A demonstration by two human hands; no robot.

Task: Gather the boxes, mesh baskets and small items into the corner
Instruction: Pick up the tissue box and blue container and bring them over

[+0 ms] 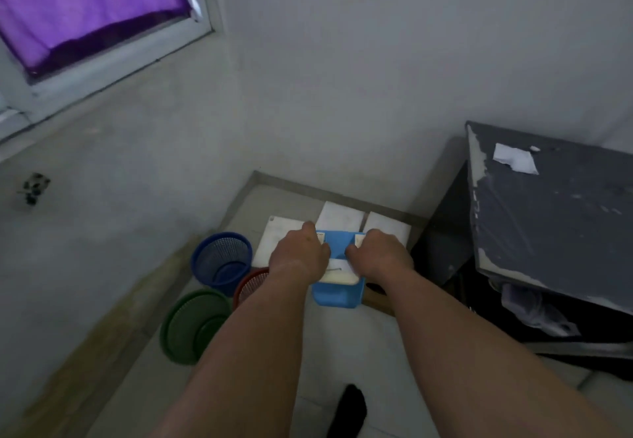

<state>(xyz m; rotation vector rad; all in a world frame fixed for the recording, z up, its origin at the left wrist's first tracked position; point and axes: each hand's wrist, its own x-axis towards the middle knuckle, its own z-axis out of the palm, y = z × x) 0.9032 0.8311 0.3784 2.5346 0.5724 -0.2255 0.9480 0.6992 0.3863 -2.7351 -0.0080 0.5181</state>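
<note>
A light blue box (337, 295) hangs above the floor near the room's corner, with a white piece lying across its top. My left hand (299, 254) grips its left side and my right hand (378, 256) grips its right side, fingers curled over the edge. Three white flat boxes (339, 215) lie on the floor in the corner beyond it. To the left stand a blue mesh basket (222, 259), a red mesh basket (249, 285) partly behind my left forearm, and a green mesh basket (193, 326).
A dark grey cabinet (555, 225) with a scrap of white paper on top stands close on the right. Grey walls meet behind the boxes. A window with a purple curtain (85, 2) is at upper left. A dark foot (347, 410) shows at the bottom.
</note>
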